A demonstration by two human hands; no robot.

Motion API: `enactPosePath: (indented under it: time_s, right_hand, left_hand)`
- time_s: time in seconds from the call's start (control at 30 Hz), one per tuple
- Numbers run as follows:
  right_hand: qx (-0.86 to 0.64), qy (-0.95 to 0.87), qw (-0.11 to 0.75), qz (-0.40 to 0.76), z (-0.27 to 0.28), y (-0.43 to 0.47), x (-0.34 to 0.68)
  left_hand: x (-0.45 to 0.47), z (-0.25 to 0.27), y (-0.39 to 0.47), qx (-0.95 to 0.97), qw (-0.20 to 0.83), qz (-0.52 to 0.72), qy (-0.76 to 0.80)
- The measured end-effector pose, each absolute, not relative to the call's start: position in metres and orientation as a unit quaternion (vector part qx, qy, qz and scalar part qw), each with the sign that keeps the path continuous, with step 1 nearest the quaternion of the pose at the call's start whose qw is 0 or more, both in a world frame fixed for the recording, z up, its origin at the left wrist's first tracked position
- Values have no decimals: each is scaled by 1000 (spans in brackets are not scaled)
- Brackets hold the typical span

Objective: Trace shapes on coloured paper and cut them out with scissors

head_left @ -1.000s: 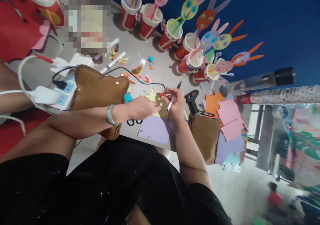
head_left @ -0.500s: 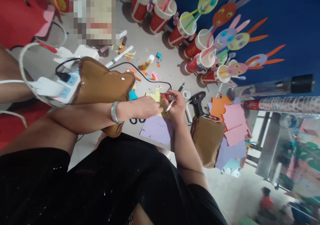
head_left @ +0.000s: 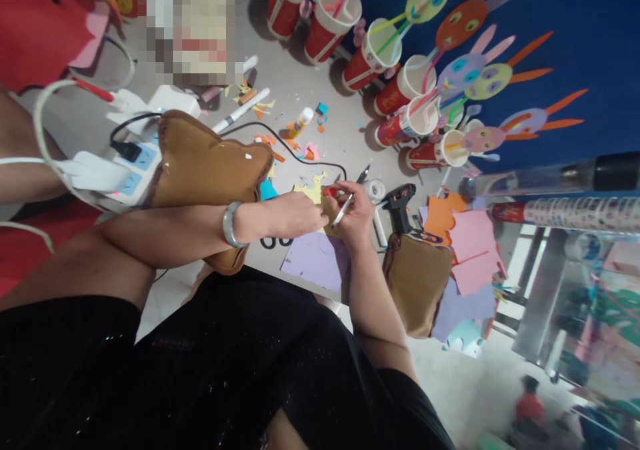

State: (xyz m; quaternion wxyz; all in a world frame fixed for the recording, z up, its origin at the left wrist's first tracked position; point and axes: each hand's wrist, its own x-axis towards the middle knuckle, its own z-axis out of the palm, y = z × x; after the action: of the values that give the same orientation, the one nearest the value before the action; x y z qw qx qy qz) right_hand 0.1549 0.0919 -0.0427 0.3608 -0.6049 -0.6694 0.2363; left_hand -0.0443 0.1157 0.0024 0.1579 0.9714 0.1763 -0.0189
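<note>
My left hand [head_left: 296, 215], a bangle on its wrist, has its fingers folded at the edge of a yellow paper piece [head_left: 327, 209]. Its fingertips are partly hidden, but they seem to pinch that piece. Close by on the right, my right hand [head_left: 357, 211] is closed with a pen [head_left: 343, 211] lying slantwise through its fingers. A small red thing [head_left: 329, 191] shows at its fingertips; its kind is unclear. Beneath the hands lies a purple paper sheet [head_left: 315, 261]. Black scissor handles [head_left: 270, 242] stick out under my left wrist.
A glue stick [head_left: 301, 122], paper scraps [head_left: 311, 150] and a black cord lie beyond the hands. To the right are a glue gun [head_left: 400, 207] and a brown cushion [head_left: 419, 283]. Red cups [head_left: 367, 57] with paper rabbits line the wall. A power strip [head_left: 135, 177] sits left.
The view has shifted slightly, so the cups and glue gun appear a little farther right. Both hands keep nearly the same pose, the pen still in my right hand.
</note>
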Motion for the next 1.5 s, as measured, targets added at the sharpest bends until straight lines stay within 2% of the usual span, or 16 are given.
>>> enactPosePath:
  time_s: [0.77,0.97,1.5]
  right_hand:
    - [-601,-662,361,265,-43,93,157]
    - [-587,-673,378,245,-47,94,158]
    - [-566,-711,352,224,-50,95,166]
  left_hand:
    - [-43,-2,112,974,136,-2,184]
    - [-45,9,113,973,105,-5,205]
    - [-45,8,108,970,56,26,234]
